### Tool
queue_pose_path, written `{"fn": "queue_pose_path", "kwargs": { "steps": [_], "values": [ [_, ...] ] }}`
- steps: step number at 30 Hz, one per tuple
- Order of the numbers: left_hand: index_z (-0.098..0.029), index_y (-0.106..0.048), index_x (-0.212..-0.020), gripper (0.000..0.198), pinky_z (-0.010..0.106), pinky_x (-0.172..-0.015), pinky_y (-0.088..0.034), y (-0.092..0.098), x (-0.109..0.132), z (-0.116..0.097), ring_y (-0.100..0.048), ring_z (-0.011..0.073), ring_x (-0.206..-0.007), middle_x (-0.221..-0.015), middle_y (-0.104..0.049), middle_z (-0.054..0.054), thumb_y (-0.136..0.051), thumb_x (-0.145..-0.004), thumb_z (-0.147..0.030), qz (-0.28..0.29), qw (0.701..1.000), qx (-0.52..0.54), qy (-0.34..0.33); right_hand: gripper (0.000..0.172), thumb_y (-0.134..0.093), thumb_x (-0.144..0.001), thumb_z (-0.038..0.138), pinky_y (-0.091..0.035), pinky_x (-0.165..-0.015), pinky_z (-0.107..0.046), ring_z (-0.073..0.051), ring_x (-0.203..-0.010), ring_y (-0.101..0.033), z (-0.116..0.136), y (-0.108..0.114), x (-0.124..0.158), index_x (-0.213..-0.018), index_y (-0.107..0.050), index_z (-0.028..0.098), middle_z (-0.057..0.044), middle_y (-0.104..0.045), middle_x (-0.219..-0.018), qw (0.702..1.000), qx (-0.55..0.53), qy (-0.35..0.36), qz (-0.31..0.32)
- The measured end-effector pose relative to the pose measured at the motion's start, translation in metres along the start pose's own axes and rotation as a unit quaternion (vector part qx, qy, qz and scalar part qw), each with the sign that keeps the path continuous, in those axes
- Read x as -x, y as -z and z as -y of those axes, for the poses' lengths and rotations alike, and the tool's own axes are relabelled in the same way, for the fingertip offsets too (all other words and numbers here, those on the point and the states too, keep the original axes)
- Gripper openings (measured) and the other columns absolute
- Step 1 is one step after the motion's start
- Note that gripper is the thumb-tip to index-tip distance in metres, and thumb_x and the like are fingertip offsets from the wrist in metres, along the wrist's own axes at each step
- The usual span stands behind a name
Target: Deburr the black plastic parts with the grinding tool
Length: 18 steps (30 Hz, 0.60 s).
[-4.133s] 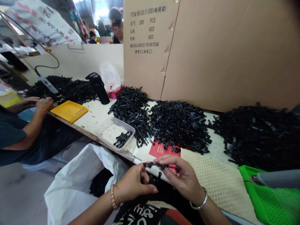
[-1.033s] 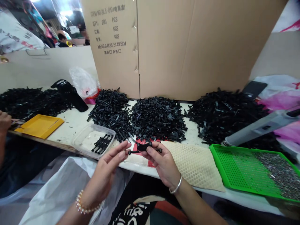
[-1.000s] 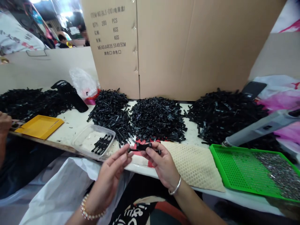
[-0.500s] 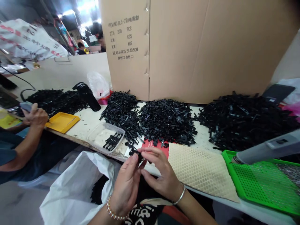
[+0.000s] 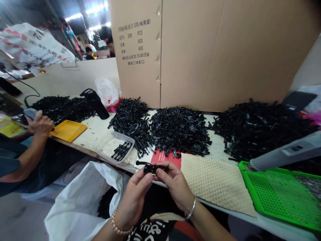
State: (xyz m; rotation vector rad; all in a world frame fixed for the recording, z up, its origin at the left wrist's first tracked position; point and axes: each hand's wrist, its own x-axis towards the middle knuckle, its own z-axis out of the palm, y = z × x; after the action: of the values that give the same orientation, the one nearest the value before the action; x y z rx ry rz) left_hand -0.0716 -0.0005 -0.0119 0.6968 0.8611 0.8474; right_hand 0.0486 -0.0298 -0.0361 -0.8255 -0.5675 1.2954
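Note:
Between my two hands, in front of the table edge, is a small black plastic part (image 5: 149,168) with a long thin arm ending in a round knob on the left. My left hand (image 5: 136,191) pinches its left portion between thumb and fingers. Thumb and fingers of my right hand (image 5: 174,182) close on its right end. Just beyond lie a red card (image 5: 160,156) and a pile of similar black parts (image 5: 179,130). To the left, several black pieces (image 5: 122,150) rest in a clear plastic tub (image 5: 101,147).
A honeycomb-patterned mat (image 5: 213,182) lies right of my hands, beside a green perforated tray (image 5: 273,197) and a grey electric screwdriver (image 5: 286,150). An open white sack (image 5: 72,197) stands below the table. Left, a co-worker's hand (image 5: 41,124) is near a yellow tray (image 5: 69,130).
My right fingers, earlier spread over the part, now pinch its right end. The part has turned to lie roughly level, with its thin arm pointing left.

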Motion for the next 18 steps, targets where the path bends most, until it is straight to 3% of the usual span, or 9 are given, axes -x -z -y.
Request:
{"fn": "queue_pose_path", "kwargs": {
  "steps": [4,8,10,12,15,18],
  "values": [
    [-0.026,-0.071,-0.101,0.039,0.029,-0.085,-0.052,0.011,0.0,-0.018,-0.064,0.0202,-0.099,-0.112,-0.069,0.005,-0.08,-0.065,-0.036,-0.073,0.997,-0.028,0.01,0.027,-0.08,-0.072,0.038,-0.054,-0.071,-0.026,-0.013,-0.069,-0.063,0.015,0.005,-0.01,-0.087,-0.066,0.021,0.002,-0.066,-0.079,0.998,0.052,0.025,-0.001],
    [-0.03,-0.067,-0.112,0.053,0.024,-0.095,-0.047,0.016,-0.003,-0.04,-0.056,0.0192,-0.116,-0.127,-0.062,0.001,-0.082,-0.061,-0.033,-0.136,0.973,-0.113,-0.148,0.028,-0.08,-0.07,0.04,-0.054,-0.071,-0.028,-0.014,-0.071,-0.062,0.027,0.004,-0.018,-0.087,-0.066,0.022,0.001,-0.065,-0.081,0.996,0.076,0.034,0.029],
    [-0.03,-0.067,-0.113,0.056,0.026,-0.1,-0.044,0.017,-0.002,-0.048,-0.054,0.0204,-0.12,-0.129,-0.061,0.001,-0.083,-0.059,-0.034,-0.16,0.962,-0.121,-0.184,0.027,-0.08,-0.071,0.039,-0.054,-0.07,-0.028,-0.014,-0.072,-0.062,0.029,0.003,-0.02,-0.088,-0.067,0.022,0.001,-0.064,-0.081,0.994,0.091,0.045,0.041],
    [-0.027,-0.069,-0.109,0.055,0.032,-0.1,-0.045,0.015,0.0,-0.047,-0.056,0.0241,-0.119,-0.125,-0.064,0.005,-0.084,-0.057,-0.036,-0.152,0.975,-0.112,-0.121,0.024,-0.078,-0.073,0.037,-0.053,-0.071,-0.028,-0.015,-0.073,-0.062,0.028,0.002,-0.021,-0.088,-0.067,0.022,0.001,-0.064,-0.08,0.991,0.107,0.07,0.035],
    [-0.023,-0.072,-0.103,0.046,0.035,-0.097,-0.049,0.007,0.006,-0.033,-0.059,0.027,-0.115,-0.117,-0.068,0.01,-0.082,-0.061,-0.038,-0.095,0.993,-0.075,0.012,0.017,-0.073,-0.079,0.034,-0.053,-0.075,-0.028,-0.016,-0.079,-0.063,0.022,0.0,-0.019,-0.091,-0.067,0.023,0.0,-0.066,-0.085,0.978,0.157,0.132,0.022],
    [-0.022,-0.074,-0.094,0.031,0.034,-0.096,-0.051,-0.005,0.008,-0.017,-0.061,0.0252,-0.112,-0.11,-0.071,0.008,-0.078,-0.068,-0.039,-0.056,0.998,-0.007,0.029,0.011,-0.068,-0.084,0.028,-0.051,-0.079,-0.031,-0.018,-0.086,-0.063,0.019,-0.002,-0.015,-0.095,-0.069,0.025,-0.002,-0.067,-0.091,0.942,0.259,0.213,0.031]
  ]
}}
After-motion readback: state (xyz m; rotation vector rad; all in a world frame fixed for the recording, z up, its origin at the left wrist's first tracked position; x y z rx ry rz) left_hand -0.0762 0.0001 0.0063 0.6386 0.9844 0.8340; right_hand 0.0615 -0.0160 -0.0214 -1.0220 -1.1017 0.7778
